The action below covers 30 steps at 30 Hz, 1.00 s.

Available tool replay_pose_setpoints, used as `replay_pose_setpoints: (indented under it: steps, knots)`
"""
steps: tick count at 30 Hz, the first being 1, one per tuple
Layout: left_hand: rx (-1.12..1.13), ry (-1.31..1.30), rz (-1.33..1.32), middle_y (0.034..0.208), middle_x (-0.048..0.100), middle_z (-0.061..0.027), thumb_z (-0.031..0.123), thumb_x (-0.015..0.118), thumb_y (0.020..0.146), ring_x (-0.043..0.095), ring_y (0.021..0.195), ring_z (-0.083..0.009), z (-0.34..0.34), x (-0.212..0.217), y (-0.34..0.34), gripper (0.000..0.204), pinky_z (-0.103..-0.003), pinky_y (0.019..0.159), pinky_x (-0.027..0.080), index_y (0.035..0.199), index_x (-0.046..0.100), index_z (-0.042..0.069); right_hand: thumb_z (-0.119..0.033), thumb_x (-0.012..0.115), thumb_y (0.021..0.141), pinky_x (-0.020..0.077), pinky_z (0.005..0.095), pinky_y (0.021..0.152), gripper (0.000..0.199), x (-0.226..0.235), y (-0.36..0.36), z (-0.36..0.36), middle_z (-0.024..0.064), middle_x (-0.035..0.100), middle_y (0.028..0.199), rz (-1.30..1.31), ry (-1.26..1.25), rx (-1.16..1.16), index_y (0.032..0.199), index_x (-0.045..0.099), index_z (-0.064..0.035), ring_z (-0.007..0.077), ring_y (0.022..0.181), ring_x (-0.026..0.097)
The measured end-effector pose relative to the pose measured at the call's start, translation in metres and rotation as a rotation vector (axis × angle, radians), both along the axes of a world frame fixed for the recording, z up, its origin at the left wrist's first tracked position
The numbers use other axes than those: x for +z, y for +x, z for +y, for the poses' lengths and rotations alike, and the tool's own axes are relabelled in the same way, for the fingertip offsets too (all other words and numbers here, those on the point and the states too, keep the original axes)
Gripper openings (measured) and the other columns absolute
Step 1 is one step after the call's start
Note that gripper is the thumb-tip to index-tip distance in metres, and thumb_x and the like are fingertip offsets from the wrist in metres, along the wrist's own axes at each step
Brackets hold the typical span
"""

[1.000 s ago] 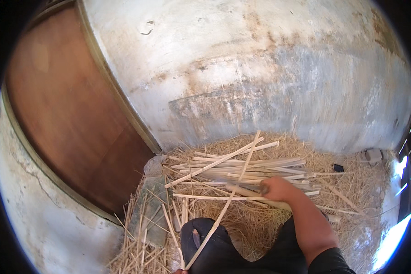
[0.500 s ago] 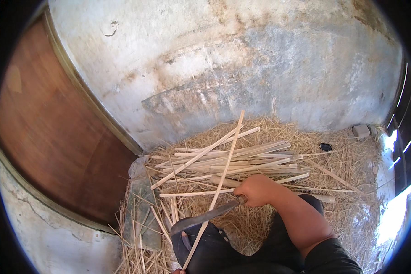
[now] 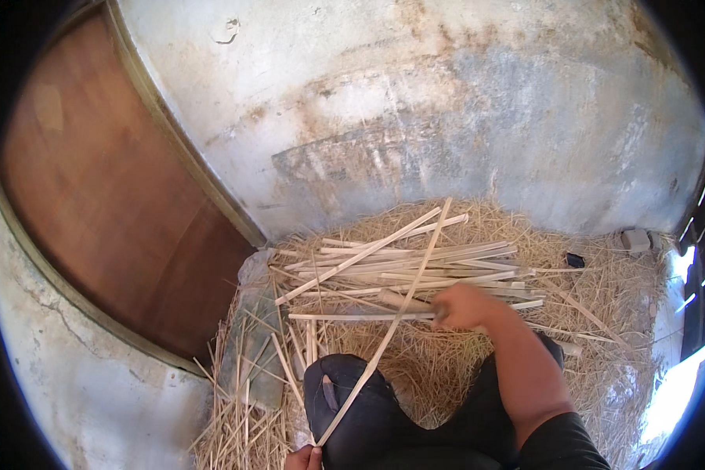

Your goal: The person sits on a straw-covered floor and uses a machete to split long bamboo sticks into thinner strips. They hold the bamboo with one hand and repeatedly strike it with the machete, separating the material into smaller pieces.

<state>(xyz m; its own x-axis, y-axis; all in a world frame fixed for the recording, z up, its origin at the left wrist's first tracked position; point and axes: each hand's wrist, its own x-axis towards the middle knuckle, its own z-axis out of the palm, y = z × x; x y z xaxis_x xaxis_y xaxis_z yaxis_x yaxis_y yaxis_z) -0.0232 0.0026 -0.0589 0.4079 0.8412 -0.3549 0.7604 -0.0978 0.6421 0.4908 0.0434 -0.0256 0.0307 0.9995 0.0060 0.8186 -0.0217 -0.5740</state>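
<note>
Hold the long, flat, pale wooden strip (image 3: 381,345) steady in your pinching left hand (image 3: 302,459), its length slanting left of your curled right hand (image 3: 470,305), contents unclear.

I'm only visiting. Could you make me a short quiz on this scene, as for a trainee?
1. Multiple choice: What does the left hand hold? A) a hammer; B) the lower end of a long pale strip; C) a rope.
2. True or false: The small black object lies right of the pile of strips.
3. Fill in: The long pale strip passes over the person's ____ leg.
Key: 1 B; 2 true; 3 left.
</note>
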Motion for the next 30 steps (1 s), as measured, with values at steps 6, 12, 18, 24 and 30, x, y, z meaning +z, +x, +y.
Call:
replay_pose_setpoints:
  steps: [6,12,18,24,30]
  knots:
    - [-0.014,0.058,-0.058,0.078,0.062,-0.021,0.037,0.045,0.101,0.061,0.073,-0.0329,-0.008,0.018,0.006,0.041,-0.045,0.071,0.048,0.097,0.061,0.0,-0.029,0.079,0.072,0.0515,0.0452,0.072,0.037,0.007,0.007,0.009,0.0166,0.068,0.081,-0.056,0.219,-0.064,0.093,0.068,-0.0012,0.0323,0.079,0.067]
    - [-0.057,-0.125,-0.018,0.079,0.056,-0.0087,0.041,0.049,0.1,0.052,0.074,-0.0217,-0.004,0.009,0.0,0.04,-0.04,0.067,0.043,0.097,0.059,0.002,-0.032,0.078,0.072,0.0503,0.0468,0.072,0.039,-0.011,0.019,0.006,0.0185,0.068,0.082,0.105,-0.036,0.064,0.095,0.068,-0.0032,0.0363,0.078,0.066]
    - [0.148,-0.171,0.046,0.092,0.061,-0.0109,0.042,0.051,0.099,0.055,0.084,-0.0238,-0.015,0.024,0.009,0.043,-0.04,0.074,0.044,0.111,0.059,0.001,-0.031,0.076,0.075,0.0516,0.0443,0.072,0.035,-0.006,0.012,0.012,0.0163,0.069,0.084,-0.11,0.112,-0.008,0.097,0.069,-0.0048,0.0334,0.081,0.067]
    - [-0.096,-0.183,0.095,0.099,0.065,-0.0156,0.038,0.054,0.098,0.06,0.086,-0.0288,-0.002,0.014,-0.006,0.043,-0.043,0.075,0.046,0.118,0.059,0.001,-0.028,0.074,0.071,0.0515,0.0451,0.08,0.034,-0.033,0.054,0.003,0.0168,0.069,0.091,0.121,-0.05,-0.213,0.098,0.069,-0.0077,0.0352,0.091,0.066]
    - [-0.229,0.21,0.181,0.087,0.066,-0.0245,0.034,0.05,0.098,0.064,0.076,-0.039,-0.019,-0.005,-0.025,0.041,-0.048,0.066,0.048,0.112,0.061,-0.003,-0.03,0.076,0.074,0.0517,0.0446,0.076,0.035,0.005,-0.005,0.015,0.0138,0.069,0.084,-0.108,0.029,0.07,0.097,0.068,-0.0052,0.0319,0.085,0.067]
